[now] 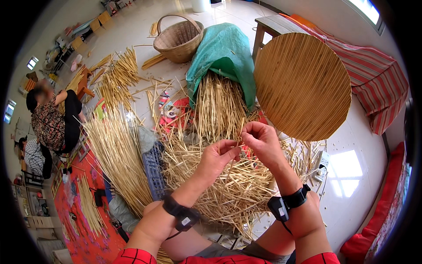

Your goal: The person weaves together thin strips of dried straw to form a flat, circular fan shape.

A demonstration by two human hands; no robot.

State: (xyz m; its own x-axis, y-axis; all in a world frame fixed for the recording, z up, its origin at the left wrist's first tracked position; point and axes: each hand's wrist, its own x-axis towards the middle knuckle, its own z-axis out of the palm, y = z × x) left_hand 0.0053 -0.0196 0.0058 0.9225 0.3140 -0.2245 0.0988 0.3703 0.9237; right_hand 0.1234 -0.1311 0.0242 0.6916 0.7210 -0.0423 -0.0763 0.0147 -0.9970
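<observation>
My left hand and my right hand meet in front of me, fingertips pinched close together on a thin straw stalk. The stalk slants between them, and the fingers partly hide it. Beneath both hands spreads a loose heap of cut straw, lying crosswise in every direction. Just beyond it, a bundle of straw stalks pokes out of a green woven sack. Left of the heap, long straight stalks rest in a blue plastic crate. Black bands with small devices sit on both wrists.
A round panel of brown stalks leans against a wooden bench at the right. A wicker basket stands at the back. A white power strip lies right of the heap. At the left, a person sits beside more straw.
</observation>
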